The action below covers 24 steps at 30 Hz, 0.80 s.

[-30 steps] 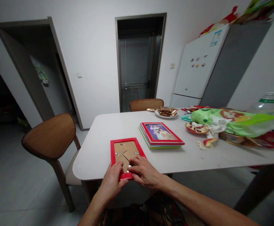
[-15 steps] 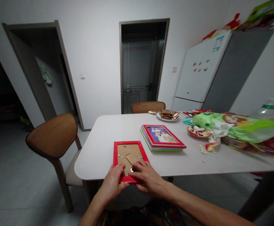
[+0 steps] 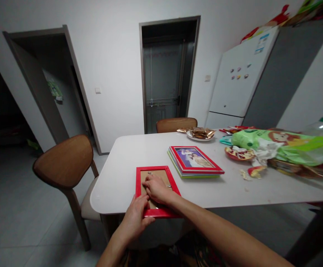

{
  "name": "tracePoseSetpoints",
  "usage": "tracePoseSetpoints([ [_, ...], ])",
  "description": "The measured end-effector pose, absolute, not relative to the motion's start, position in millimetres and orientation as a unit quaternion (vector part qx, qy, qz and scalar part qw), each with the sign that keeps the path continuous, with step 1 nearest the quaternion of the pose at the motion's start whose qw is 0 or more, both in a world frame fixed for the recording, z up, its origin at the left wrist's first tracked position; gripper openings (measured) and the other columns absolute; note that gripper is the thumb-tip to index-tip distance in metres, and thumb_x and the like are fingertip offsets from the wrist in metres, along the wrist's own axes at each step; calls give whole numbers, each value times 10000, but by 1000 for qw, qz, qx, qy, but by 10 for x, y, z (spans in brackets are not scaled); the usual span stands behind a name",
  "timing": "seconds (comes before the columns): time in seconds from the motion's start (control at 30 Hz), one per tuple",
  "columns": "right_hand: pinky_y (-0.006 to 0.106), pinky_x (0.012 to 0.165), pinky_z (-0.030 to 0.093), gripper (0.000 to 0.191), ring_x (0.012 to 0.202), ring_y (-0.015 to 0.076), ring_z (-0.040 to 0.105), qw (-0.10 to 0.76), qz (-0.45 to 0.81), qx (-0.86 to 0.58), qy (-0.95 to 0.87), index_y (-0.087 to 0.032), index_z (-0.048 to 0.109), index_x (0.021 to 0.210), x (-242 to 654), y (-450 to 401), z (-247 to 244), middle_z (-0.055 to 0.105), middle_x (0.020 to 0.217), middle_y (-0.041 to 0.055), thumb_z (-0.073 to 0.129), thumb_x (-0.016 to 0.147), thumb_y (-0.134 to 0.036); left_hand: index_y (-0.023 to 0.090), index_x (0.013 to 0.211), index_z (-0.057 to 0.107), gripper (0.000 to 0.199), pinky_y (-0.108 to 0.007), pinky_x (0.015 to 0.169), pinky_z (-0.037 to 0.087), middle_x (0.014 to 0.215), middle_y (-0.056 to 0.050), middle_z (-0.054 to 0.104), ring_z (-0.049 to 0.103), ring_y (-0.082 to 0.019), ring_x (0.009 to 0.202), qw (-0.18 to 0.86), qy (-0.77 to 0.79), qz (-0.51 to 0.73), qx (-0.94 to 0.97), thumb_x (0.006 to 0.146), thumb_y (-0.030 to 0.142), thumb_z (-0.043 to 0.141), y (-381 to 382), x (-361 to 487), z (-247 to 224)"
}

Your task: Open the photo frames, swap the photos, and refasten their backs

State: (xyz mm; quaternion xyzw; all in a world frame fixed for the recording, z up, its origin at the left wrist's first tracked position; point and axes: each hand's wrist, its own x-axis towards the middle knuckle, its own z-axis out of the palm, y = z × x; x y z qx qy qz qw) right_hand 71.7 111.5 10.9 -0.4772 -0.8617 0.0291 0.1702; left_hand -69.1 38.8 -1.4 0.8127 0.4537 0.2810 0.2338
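A red picture frame [image 3: 169, 213] lies back side up at the table's near edge, its brown backing board [image 3: 161, 174] showing. My left hand [image 3: 136, 215] grips the frame's lower left corner, thumb below the edge and fingers over the backing. Reaching across the board, my right hand [image 3: 158, 188] has its fingers bent together near the metal clip on the left side; what the fingertips touch there is mostly hidden. Another metal clip [image 3: 169, 186] shows at the right side of the backing. Just right of the frame rests a stack of picture frames [image 3: 196, 158], a red one with a photo on top.
On the white table [image 3: 122, 155] stands a plate of gold-wrapped packets [image 3: 202, 134]. To the right lie an opened pomegranate [image 3: 237, 154], peel pieces [image 3: 256, 171] and a green plastic bag [image 3: 292, 144]. Wooden chairs stand at the left [image 3: 64, 163] and far side [image 3: 176, 125].
My right hand has moved from the frame's lower edge up and left across the backing to the left clip. My left hand keeps its hold at the lower left corner.
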Motion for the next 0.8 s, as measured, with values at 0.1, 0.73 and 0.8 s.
tracePoseSetpoints([
  [0.1,284,718,300,244,848,167,444,181,39,-478,-859,-220,644,857,695,1118,68,554,870,57,409,790,-211,191,1112,469,531,-446,918,327,1052,-71,546,461,-248,1026,239,449,283,813,607,174,630,388,-682,-2],
  [0.73,234,486,282,240,572,132,499,249,134,-692,-664,-129,621,733,837,1762,9,633,724,93,510,715,-341,105,1161,422,590,-448,1020,200,1034,-108,573,440,-236,1098,208,463,253,824,608,160,617,271,-695,28],
  [0.8,234,486,287,218,559,129,495,267,139,-691,-657,-123,616,699,839,1753,34,633,704,94,528,694,-322,103,1161,417,594,-448,1021,202,1053,-114,571,442,-236,1101,191,473,233,828,607,173,619,237,-670,78],
])
